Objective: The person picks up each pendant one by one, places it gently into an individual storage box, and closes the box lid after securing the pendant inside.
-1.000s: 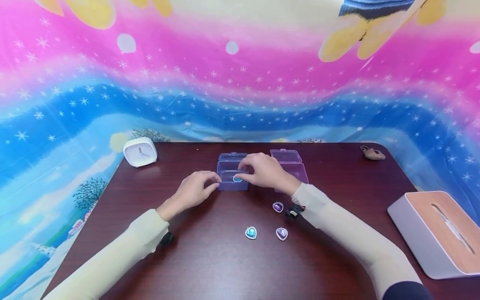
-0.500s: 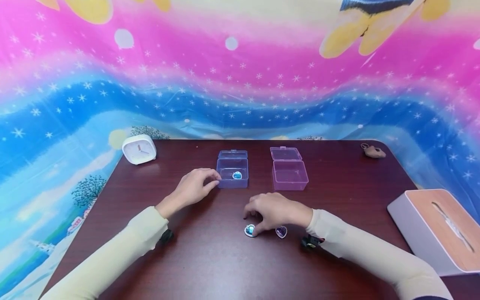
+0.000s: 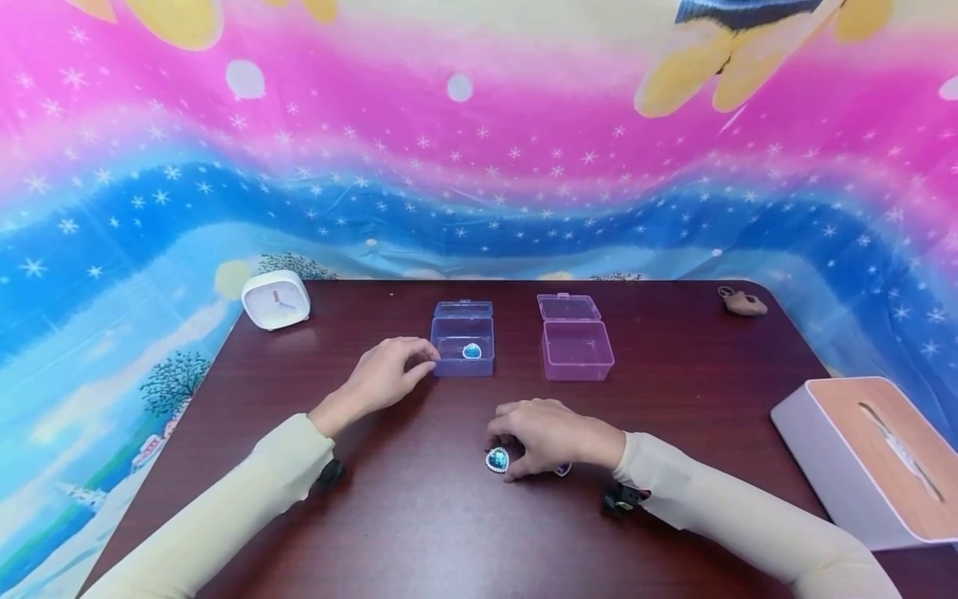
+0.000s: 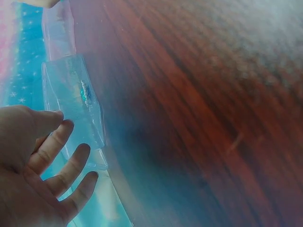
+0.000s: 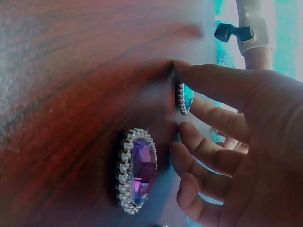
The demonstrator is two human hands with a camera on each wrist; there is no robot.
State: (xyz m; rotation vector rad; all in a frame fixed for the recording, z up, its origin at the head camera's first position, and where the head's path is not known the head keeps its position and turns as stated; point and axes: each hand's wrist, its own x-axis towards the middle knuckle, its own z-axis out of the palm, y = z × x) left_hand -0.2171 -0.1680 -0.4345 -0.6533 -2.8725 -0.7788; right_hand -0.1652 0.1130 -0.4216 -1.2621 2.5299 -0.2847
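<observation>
In the head view, my left hand reaches to the left front corner of a clear blue box with a raised lid. Its fingers are relaxed, the tips right at the box wall. A teal heart-shaped gem edged in small pearly beads lies inside. My right hand pinches a second teal heart gem on the table between thumb and index finger. In the right wrist view, a purple heart gem lies near the curled fingers. From above, the hand mostly hides the purple gems.
A clear pink box stands to the right of the blue one, lid up. A white clock sits at the back left. At the right are a tissue box and a small brown object near the table's back corner.
My right hand has left the blue box, where a teal gem now lies, and come down toward me onto the second teal gem. My left hand has stayed at the box corner.
</observation>
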